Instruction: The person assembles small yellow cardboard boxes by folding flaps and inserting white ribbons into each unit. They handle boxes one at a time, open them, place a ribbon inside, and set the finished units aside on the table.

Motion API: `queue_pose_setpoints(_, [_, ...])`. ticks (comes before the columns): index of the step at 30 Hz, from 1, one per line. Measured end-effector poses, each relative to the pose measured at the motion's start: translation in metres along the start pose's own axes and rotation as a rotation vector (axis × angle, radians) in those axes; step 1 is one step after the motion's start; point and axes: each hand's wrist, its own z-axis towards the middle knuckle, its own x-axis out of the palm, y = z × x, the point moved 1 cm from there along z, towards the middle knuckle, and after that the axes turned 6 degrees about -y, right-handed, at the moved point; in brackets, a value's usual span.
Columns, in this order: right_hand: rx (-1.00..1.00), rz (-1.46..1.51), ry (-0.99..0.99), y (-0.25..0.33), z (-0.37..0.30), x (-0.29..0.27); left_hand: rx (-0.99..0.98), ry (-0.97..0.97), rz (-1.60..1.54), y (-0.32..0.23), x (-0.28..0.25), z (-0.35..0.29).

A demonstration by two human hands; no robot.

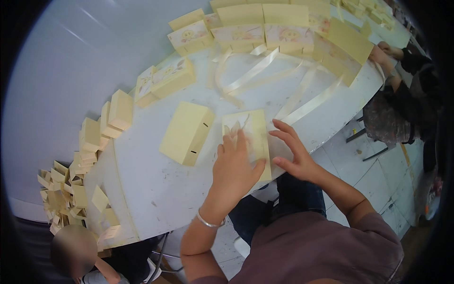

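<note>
A pale yellow cardboard box (pixel 257 125) with a flower print on its top lies close to the table's front edge. My left hand (pixel 235 163) rests flat on it, fingers stretched over the print and thumb out toward the right side. Just past the box's right side hovers my right hand (pixel 297 152), fingers apart and curved, with nothing in it. Left of the printed box lies a plain pale yellow box (pixel 182 130), its side with two dark slots facing right. The underside of the printed box is hidden.
Cream ribbons (pixel 255 71) trail from the row of printed boxes (pixel 239 33) at the back. More boxes (pixel 165 78) follow the table's far edge to a jumbled pile (pixel 61 194) at left. Co-workers sit at left and right; one person's hand (pixel 380 54) touches a box.
</note>
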Motion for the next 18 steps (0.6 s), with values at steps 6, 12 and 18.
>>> queue_pose_setpoints(6, [-0.171,-0.183,-0.032,0.035,-0.021,0.031,-0.011,0.341,0.358,-0.012,0.004,0.039])
queue_pose_setpoints(12, [-0.233,-0.433,0.047,0.018,-0.019,0.032,-0.237,0.19,0.045,0.008,-0.021,0.047])
queue_pose_setpoints(18, [-0.251,-0.723,0.102,0.031,-0.008,-0.002,-0.605,0.117,-1.193,0.057,-0.024,0.011])
